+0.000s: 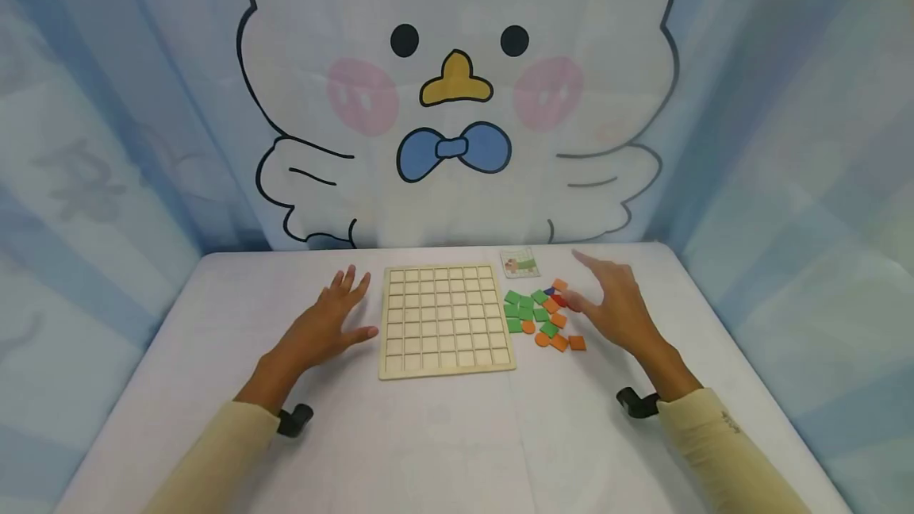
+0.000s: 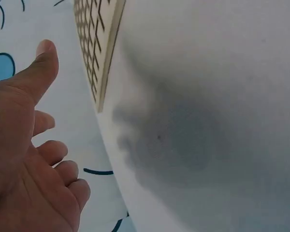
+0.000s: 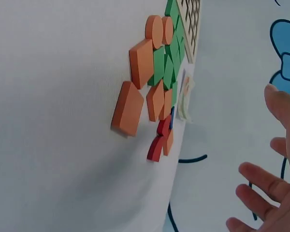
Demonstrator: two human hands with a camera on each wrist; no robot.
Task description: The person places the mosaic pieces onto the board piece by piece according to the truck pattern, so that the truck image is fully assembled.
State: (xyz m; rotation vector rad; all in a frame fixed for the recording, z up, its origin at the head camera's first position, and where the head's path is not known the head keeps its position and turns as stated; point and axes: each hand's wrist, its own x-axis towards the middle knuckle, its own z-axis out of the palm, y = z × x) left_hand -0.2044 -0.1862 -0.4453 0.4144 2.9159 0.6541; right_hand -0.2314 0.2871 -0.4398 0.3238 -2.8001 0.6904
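A square wooden grid board (image 1: 446,324) with rows of shallow cells lies mid-table. Left of it hovers my left hand (image 1: 324,327), fingers spread and relaxed, thumb pointing toward the board's left edge and nothing held. To the board's right is a loose cluster of flat pieces: green squares (image 1: 526,313), orange squares (image 1: 577,343), orange discs (image 1: 543,339), red pieces (image 3: 156,147) and a blue piece (image 3: 172,117). My right hand (image 1: 617,304) is over the right side of this cluster, its fingers extended and holding nothing; in the head view its thumb overlaps the red pieces.
Behind the pieces, near the table's back edge, lies a small picture card (image 1: 520,262). A printed curtain (image 1: 457,205) hangs right behind the white table (image 1: 443,443), with more curtain on both sides. Each wrist carries a black camera mount (image 1: 295,420).
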